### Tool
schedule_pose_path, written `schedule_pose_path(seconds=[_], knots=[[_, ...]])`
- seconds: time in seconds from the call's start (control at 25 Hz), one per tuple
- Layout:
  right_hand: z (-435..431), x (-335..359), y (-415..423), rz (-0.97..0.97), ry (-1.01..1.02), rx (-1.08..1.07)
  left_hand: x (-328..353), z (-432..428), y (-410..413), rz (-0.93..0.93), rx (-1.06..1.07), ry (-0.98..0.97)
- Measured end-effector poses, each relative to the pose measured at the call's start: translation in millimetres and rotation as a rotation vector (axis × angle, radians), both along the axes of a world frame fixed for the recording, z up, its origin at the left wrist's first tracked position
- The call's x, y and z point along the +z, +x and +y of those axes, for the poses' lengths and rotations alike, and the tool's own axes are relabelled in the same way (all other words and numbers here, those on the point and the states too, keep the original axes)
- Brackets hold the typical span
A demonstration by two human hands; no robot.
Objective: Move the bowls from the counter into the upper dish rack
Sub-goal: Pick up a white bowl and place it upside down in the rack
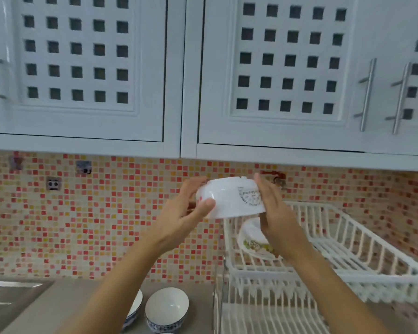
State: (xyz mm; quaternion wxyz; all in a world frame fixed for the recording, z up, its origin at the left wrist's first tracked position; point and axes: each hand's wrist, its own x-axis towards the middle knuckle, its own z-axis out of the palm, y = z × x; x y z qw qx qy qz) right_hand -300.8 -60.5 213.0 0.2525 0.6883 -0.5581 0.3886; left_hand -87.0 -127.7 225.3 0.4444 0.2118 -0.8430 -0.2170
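Observation:
I hold a white bowl (pixel 229 198) with dark lettering upside down in the air, in front of the tiled wall. My left hand (pixel 184 213) grips its left side and my right hand (pixel 273 213) grips its right side. The bowl hangs just above the left end of the white upper dish rack (pixel 343 239). Inside that rack a white bowl with a floral print (pixel 251 237) leans on its side, partly hidden by my right hand. On the counter below, a blue-patterned bowl (pixel 167 309) stands upright, and a second one (pixel 134 309) is half hidden behind my left forearm.
White wall cabinets (pixel 287 68) with metal handles hang close above the rack. The lower rack tier (pixel 263 317) sits under the upper one. A steel sink (pixel 12 302) lies at the lower left of the grey counter (pixel 65 297). Hooks are stuck on the mosaic wall.

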Motion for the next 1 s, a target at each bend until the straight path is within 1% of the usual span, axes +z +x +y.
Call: schedule_pose_path(seconds=[0.08,0.12,0.16,0.24,0.28,0.36,0.48,0.56,0.76,0.88,1.0], knots=[[2,-2,-31,0.033,-0.007,0.005,8,-2,-30,-0.098,-0.028,-0.016],[3,-2,-46,0.018,0.029,0.027,9,-5,-45,-0.119,-0.029,-0.017],[5,-1,-60,-0.016,0.11,0.069,9,-10,-58,-0.13,-0.02,-0.024],[12,3,-84,-0.107,0.358,0.137,7,-21,-82,-0.165,0.0,-0.037],[14,4,-95,-0.144,0.456,0.127,4,-25,-95,-0.19,0.0,-0.037],[14,4,-110,-0.177,0.553,0.059,-1,-31,-120,-0.27,-0.008,-0.037],[3,-3,-129,-0.107,0.632,-0.021,-8,-36,-150,-0.424,0.007,-0.027],[-5,-9,-136,-0.044,0.691,-0.045,-15,-38,-163,-0.495,0.05,-0.021],[-29,-23,-147,0.018,0.764,-0.106,-30,-45,-176,-0.587,0.14,0.028],[-38,-31,-149,0.064,0.809,-0.145,-35,-56,-179,-0.671,0.16,0.061],[-44,-38,-151,0.06,0.847,-0.153,-42,-62,-184,-0.737,0.162,0.082]])
